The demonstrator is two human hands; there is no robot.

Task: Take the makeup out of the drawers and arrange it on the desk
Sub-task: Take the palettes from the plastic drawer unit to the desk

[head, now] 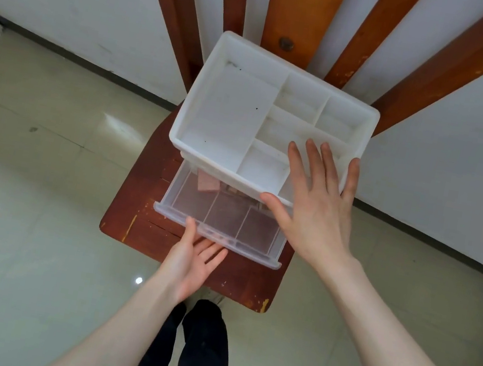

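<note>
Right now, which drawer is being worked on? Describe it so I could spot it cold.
On the red-brown wooden chair stands a white plastic organizer with an open compartmented top. The clear drawer is pulled out from its base toward the camera, with the left hand at its front edge. Unlike the opaque white tray above, it is see-through, with dividers.
</note>
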